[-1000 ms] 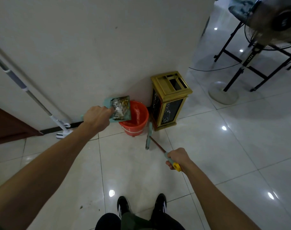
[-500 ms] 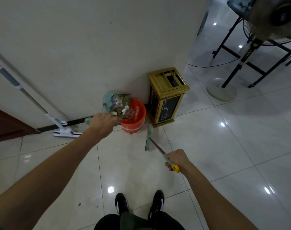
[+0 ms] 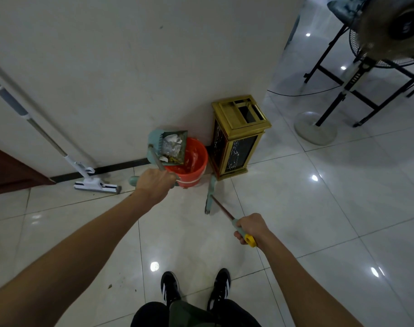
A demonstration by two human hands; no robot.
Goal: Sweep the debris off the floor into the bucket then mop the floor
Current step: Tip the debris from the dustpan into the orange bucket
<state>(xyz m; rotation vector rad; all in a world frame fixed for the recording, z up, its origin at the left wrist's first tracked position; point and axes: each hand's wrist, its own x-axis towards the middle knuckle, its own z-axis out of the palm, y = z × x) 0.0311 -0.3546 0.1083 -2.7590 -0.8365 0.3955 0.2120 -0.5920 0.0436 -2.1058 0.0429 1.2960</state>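
Note:
My left hand (image 3: 155, 185) grips the handle of a teal dustpan (image 3: 169, 147), tipped over the left rim of the orange bucket (image 3: 194, 161) by the wall. Paper scraps and wrappers lie in the pan, sliding toward the bucket. My right hand (image 3: 249, 228) holds the teal, yellow-capped handle of a broom; the broom head (image 3: 210, 194) rests on the floor just right of the bucket. A white flat mop (image 3: 96, 185) leans on the wall at the left, its head on the tiles.
A gold and black bin (image 3: 239, 138) stands right of the bucket. A pedestal fan (image 3: 315, 125) with its cable and black folding frames (image 3: 366, 90) occupy the back right. Small specks (image 3: 110, 286) lie on the tiles near my shoes (image 3: 194, 286).
My left hand has dropped and drawn back along the handle, and the dustpan has tilted up steeper over the bucket, so debris slides down. My right hand and broom stayed almost still.

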